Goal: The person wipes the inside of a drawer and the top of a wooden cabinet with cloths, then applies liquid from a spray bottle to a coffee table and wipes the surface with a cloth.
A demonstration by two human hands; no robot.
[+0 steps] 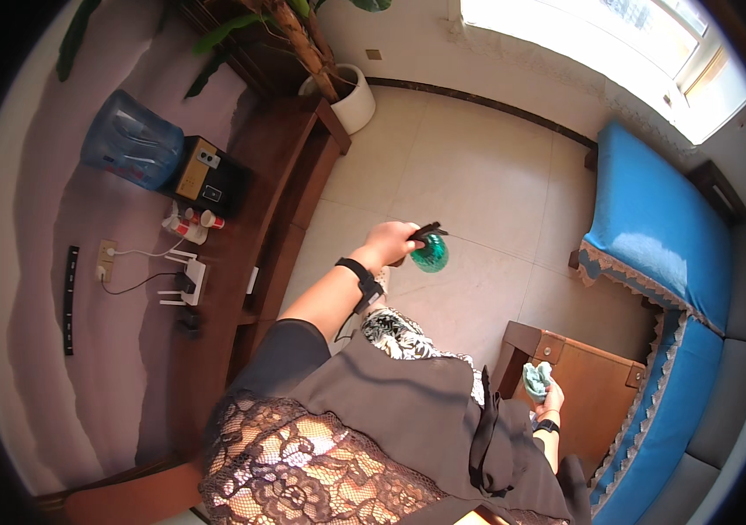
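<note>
My left hand (388, 242) reaches out over the tiled floor, its fingers wrapped round the black top of a green see-through spray bottle (431, 255). The round, textured body of the bottle hangs just beyond my fingertips. Lower and to the right, my right hand (552, 399) grips a bunched pale green cloth (536, 381). This hand is over the near edge of a brown wooden table (596, 372), and I cannot tell whether the cloth touches it. A dark band circles each wrist.
Along the left runs a long wooden cabinet (290, 175) bearing a water dispenser (207, 175) with a blue jug, paper cups (194, 227) and a white router (191, 282). A white plant pot (354, 101) stands at the far end. Blue-covered seating (653, 227) lines the right, below a bright window (600, 44).
</note>
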